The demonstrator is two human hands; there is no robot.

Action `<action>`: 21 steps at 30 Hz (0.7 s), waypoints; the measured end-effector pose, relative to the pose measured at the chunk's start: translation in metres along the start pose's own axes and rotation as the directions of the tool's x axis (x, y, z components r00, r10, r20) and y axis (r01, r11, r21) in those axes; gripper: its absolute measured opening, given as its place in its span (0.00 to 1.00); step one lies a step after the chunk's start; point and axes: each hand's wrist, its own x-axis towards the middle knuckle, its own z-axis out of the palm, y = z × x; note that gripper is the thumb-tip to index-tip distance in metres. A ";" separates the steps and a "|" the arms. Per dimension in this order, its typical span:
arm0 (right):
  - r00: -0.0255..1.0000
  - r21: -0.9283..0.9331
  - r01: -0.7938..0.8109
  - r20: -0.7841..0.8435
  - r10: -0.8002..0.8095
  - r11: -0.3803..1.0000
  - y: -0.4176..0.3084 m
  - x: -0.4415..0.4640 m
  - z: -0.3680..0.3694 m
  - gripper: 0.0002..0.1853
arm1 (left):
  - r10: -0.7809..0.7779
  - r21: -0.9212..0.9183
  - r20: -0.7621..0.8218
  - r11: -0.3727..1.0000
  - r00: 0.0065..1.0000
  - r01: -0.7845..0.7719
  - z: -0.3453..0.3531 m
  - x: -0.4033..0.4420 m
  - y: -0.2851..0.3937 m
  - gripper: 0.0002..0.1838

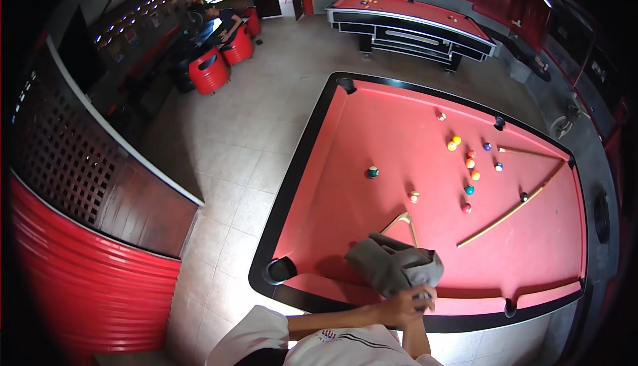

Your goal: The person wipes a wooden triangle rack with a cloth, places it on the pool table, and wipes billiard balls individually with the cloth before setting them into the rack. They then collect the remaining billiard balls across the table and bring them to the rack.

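At the near edge of a red-clothed pool table [345, 160], my left hand [401, 307] has its fingers bent against a bunched grey cloth [392, 263]. My right hand is mostly hidden behind it and under the cloth; only the wrist below shows clearly. The cloth lies over the near rail and part of a wooden triangle rack [403, 220]. Several balls are spread on the felt, among them a green striped one [373, 172] and a red one [466, 208]. A cue [508, 214] lies on the right side of the table.
A second pool table [412, 17] with balls on it stands farther back. Red barrel seats [209, 72] and a seated person [229, 24] are at the back left. A corrugated red partition [93, 279] stands at the left. Tiled floor [232, 173] runs beside the near table.
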 end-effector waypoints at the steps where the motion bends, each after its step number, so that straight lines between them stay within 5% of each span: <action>1: 1.000 -0.011 0.010 -0.004 -0.010 1.000 -0.003 0.004 0.001 0.21 | -0.066 0.088 -0.113 0.993 0.991 0.076 -0.017 0.008 0.008 0.09; 5: 0.999 -0.125 0.048 -0.013 -0.050 0.991 -0.009 0.018 0.005 0.22 | -0.166 0.402 -0.298 0.871 0.940 0.281 -0.058 0.013 -0.015 0.19; 8: 1.000 -0.241 0.010 -0.014 -0.014 0.970 -0.003 0.026 0.006 0.23 | -0.309 0.613 -0.233 0.690 0.922 0.386 -0.052 0.001 -0.024 0.28; 10: 0.999 -0.202 -0.020 0.032 0.027 0.979 -0.014 0.017 0.020 0.23 | -0.372 0.487 -0.265 0.745 0.890 0.456 -0.042 -0.016 -0.035 0.35; 12: 0.985 0.056 0.011 0.171 -0.020 0.998 -0.042 -0.003 0.050 0.24 | -0.398 0.240 -0.352 0.837 0.847 0.492 -0.040 -0.020 -0.041 0.35; 21: 0.995 0.014 0.003 0.103 -0.004 1.000 -0.030 0.007 0.049 0.22 | -0.382 0.236 -0.367 0.844 0.848 0.482 -0.049 -0.018 -0.033 0.34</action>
